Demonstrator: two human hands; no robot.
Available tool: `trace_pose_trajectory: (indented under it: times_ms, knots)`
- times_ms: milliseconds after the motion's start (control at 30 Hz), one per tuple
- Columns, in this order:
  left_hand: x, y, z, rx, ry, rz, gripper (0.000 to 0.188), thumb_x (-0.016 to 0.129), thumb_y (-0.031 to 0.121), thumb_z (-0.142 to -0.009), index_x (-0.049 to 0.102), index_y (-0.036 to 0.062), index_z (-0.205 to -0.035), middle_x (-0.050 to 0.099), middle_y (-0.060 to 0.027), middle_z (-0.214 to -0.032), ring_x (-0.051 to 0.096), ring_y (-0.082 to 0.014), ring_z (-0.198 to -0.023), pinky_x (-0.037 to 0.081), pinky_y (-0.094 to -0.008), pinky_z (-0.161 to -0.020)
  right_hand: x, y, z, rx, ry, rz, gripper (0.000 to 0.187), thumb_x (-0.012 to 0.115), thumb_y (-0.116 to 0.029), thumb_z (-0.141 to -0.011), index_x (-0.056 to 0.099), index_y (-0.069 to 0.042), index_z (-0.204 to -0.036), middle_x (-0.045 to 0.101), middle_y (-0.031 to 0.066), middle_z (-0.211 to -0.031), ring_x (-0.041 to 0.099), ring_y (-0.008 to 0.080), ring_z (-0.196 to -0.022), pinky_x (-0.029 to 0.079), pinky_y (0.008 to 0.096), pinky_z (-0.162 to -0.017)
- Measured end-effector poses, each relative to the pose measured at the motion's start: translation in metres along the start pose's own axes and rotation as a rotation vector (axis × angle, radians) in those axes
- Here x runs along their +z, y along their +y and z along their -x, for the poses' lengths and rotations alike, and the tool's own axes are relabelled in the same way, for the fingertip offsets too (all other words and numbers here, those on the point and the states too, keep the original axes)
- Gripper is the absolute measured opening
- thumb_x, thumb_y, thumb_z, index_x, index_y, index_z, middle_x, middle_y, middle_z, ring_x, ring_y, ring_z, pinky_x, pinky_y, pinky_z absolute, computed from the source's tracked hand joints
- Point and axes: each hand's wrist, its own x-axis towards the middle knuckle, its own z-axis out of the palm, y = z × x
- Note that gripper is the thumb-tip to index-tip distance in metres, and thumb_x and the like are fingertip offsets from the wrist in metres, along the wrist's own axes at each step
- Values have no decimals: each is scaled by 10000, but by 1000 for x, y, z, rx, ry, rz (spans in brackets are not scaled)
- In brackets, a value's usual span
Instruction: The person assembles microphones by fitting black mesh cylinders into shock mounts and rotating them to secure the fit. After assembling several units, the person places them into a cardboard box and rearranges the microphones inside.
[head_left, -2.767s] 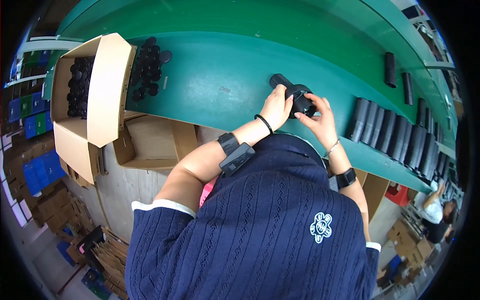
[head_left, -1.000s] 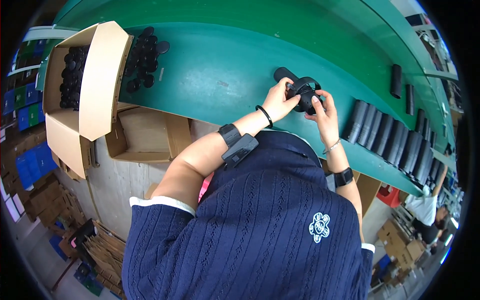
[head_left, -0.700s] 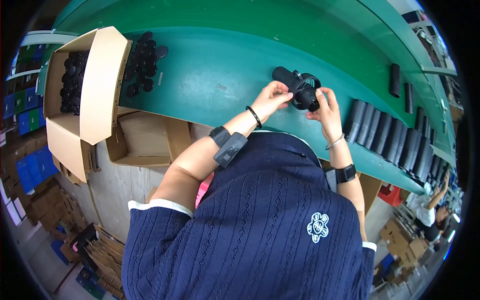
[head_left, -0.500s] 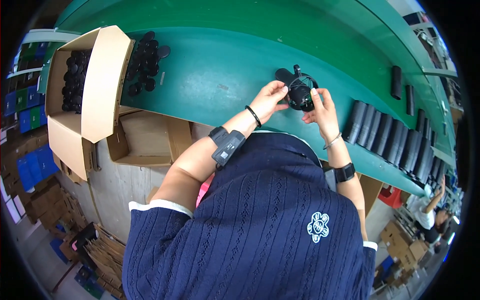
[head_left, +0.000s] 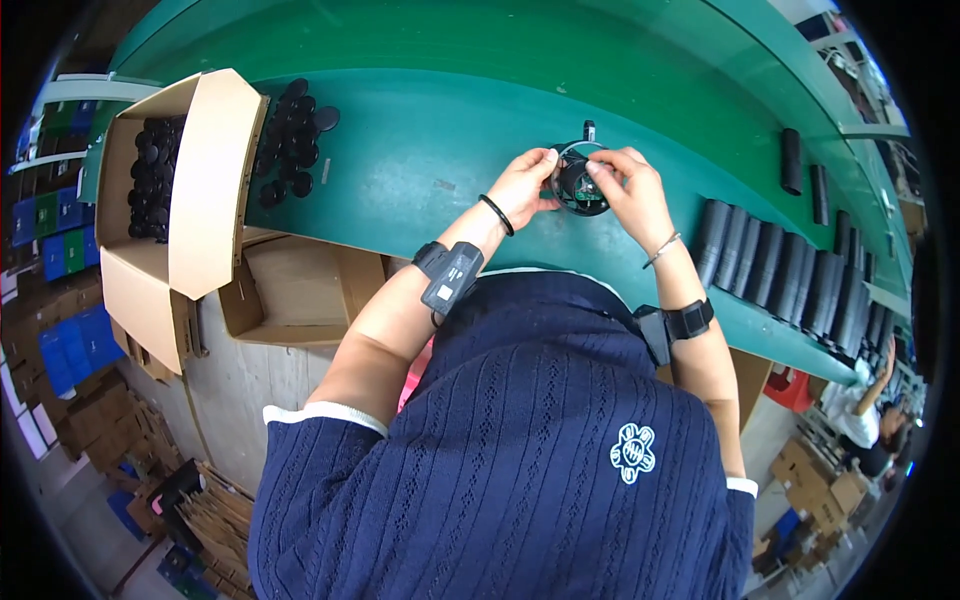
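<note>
A black round housing (head_left: pixel 577 200) is between my two hands above the green bench, its open end facing me with green circuit parts showing inside. My left hand (head_left: pixel 525 192) grips its left side, thumb on the rim. The fingers of my right hand (head_left: pixel 632 192) are bent together at the upper right of the opening; what they pinch, if anything, is hidden. A black cable loops round the top of the housing. Just beyond it, a small black piece with a light tip (head_left: pixel 589 130) sticks out.
Black discs (head_left: pixel 298 145) lie at the left of the bench (head_left: pixel 420 150), beside an open carton (head_left: pixel 210 180) holding more. Several black tubes (head_left: pixel 770 262) stand in a row at the right. Below the bench edge is another carton (head_left: pixel 300 285). A person (head_left: pixel 862 415) is at far right.
The housing has shifted slightly left, its open end now more toward me. My right hand has moved from its right side up and over the opening. The cable loop sits closer to the rim.
</note>
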Motion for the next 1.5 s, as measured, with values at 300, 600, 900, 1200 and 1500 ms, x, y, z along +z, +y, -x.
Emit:
trace_pose_trajectory:
  times_ms: [300,600,900,1200,1500]
  knots:
    - [-8,-3,4,0,-45,54,195,496,320,-953,512,141,-1027,512,34,-914,504,-114,-878,473,-449,-798,-4,33,1,72,87,-135,125,639,-91,-826,657,-8,-918,620,27,-787,541,93,-719,443,233,-627]
    - [15,-8,9,69,-69,-50,133,499,284,-954,506,154,-983,507,30,-887,502,-98,-838,483,-377,-744,-6,-3,7,-57,-117,152,376,740,-218,-702,651,-15,-1005,552,112,-893,558,245,-848,464,333,-750]
    - [36,-13,29,164,-20,234,327,636,244,-876,502,99,-1137,548,-54,-1079,528,-138,-991,481,-324,-788,-3,19,36,-53,-3,-657,472,726,-20,-703,544,-27,-1138,533,62,-1016,517,215,-1049,435,318,-906]
    - [68,12,55,684,-138,-433,626,808,27,-662,482,36,-1197,573,-50,-1129,575,-157,-1028,483,-306,-880,2,42,57,131,5,-1375,477,622,98,-743,572,-60,-1190,474,149,-1335,494,233,-1189,452,343,-957]
    - [65,8,52,649,-115,-345,629,862,96,-594,524,53,-1122,561,-42,-1087,540,-168,-1074,452,-373,-946,-2,37,54,105,38,-1274,326,622,82,-744,598,-29,-1049,525,114,-1261,514,213,-1141,466,307,-893]
